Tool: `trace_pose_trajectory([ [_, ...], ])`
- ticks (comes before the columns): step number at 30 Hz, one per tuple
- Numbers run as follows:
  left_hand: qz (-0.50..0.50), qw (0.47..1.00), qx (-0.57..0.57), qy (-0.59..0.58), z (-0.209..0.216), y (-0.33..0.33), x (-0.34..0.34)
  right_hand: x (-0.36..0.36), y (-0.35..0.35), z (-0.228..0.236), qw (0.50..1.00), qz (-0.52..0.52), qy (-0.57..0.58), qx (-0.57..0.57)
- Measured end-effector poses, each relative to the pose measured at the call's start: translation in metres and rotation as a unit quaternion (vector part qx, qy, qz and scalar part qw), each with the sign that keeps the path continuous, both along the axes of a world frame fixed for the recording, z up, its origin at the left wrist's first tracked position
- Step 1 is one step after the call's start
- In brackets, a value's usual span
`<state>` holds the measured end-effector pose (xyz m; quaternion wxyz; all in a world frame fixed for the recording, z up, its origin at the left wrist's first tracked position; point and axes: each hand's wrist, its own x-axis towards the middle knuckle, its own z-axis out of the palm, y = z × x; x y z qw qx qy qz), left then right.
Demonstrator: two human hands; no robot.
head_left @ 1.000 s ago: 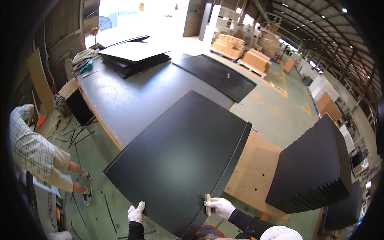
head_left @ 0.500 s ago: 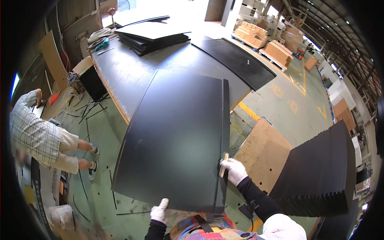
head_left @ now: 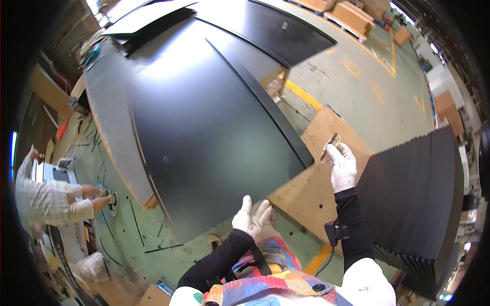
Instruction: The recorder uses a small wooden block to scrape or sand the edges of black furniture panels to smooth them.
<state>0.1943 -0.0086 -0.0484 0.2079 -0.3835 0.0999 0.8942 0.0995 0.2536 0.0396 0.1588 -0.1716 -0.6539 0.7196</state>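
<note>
From where I sit, the main change over the last second is on the right: the right hand, in a white knit glove, has come off the panel's edge and is now raised in the right-centre of the frame, just beyond the panel's near right corner. Its fingertips are pinched closed on a small flat wood-coloured tool, which I see clear of the panel.

The large matt black rectangular panel fills the centre of the frame. It has gone farther up over the grey-topped table, and its near end juts out toward the wearer. I take that to mean the table bears most of its weight. The narrow black raised strip along its right side has nothing on it now, so I judge that contact there is broken off.

The left hand, gloved alike, has shifted right along the near edge, lower centre. Thumb and fingers are spread, nothing enclosed; whether it presses on the panel I can't tell.

At the right of the frame stands a tall stack of black panels.
</note>
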Motion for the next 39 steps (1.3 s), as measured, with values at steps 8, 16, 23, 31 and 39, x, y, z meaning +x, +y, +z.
trace_pose_trajectory([
  [8,-0.192,0.971,-0.118,0.075,0.019,0.040,-0.066,0.014,0.080,-0.036,0.992,0.006,-0.111,0.067],
  [16,-0.416,0.081,-0.785,0.452,0.064,0.017,-0.097,-0.048,0.070,-0.069,0.942,0.010,-0.059,0.331],
  [23,-0.347,-0.030,-0.804,0.482,0.005,0.000,-0.098,-0.079,0.058,-0.077,0.796,0.014,0.064,0.602],
  [31,-0.376,-0.008,-0.798,0.470,0.014,0.003,-0.097,-0.063,0.034,-0.079,0.793,-0.007,0.107,0.600],
  [39,-0.349,-0.025,-0.801,0.487,0.011,0.000,-0.094,-0.064,0.047,-0.073,0.835,-0.018,0.137,0.533],
])
